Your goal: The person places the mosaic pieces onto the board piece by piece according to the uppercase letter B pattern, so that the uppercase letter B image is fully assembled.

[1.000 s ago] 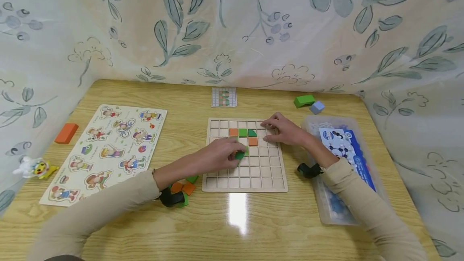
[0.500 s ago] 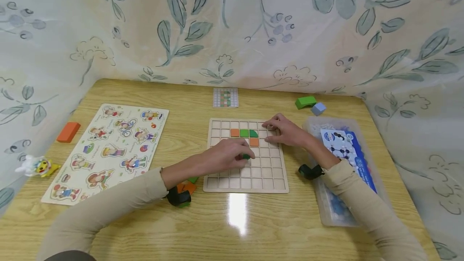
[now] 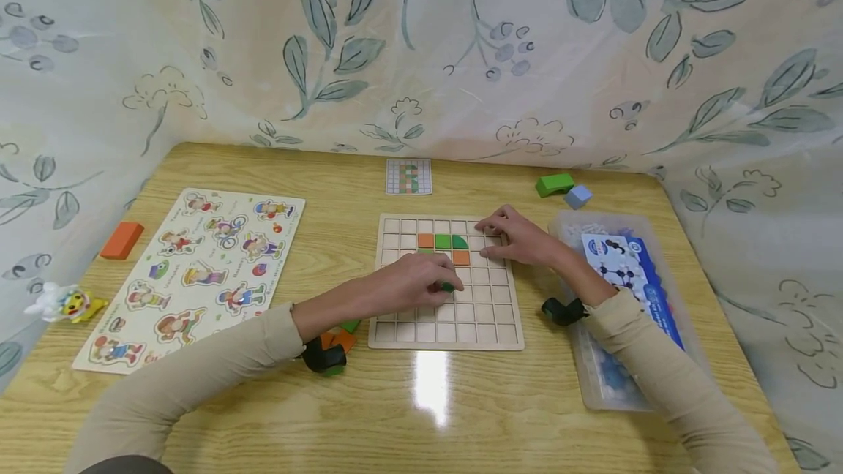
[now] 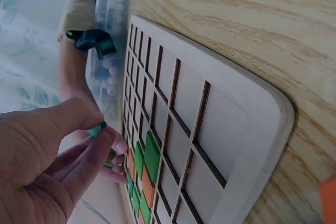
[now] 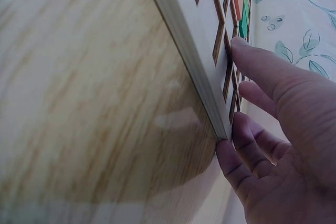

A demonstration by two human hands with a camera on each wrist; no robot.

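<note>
A wooden grid board point(image 3: 490, 335) lies on the table with orange and green tiles point(image 3: 443, 241) set in its upper rows. My left hand point(image 3: 411, 280) hovers over the board's middle and pinches a small green tile point(image 3: 448, 286), also seen as the green tile point(image 4: 97, 129) between thumb and fingertips. My right hand point(image 3: 516, 236) rests flat on the board's upper right part, its fingers point(image 5: 262, 72) lying on the grid and over the board edge point(image 5: 199, 72). A small pattern card point(image 3: 408, 176) lies beyond the board.
A character puzzle board point(image 3: 191, 269) lies at the left, with an orange block point(image 3: 121, 240) and a small toy point(image 3: 66, 304) beside it. Loose orange and green tiles point(image 3: 339, 339) sit by my left forearm. A plastic box point(image 3: 619, 357) stands right; green and blue blocks point(image 3: 560, 187) behind.
My left hand has moved slightly right over the board with the green tile. The right hand has stayed in place.
</note>
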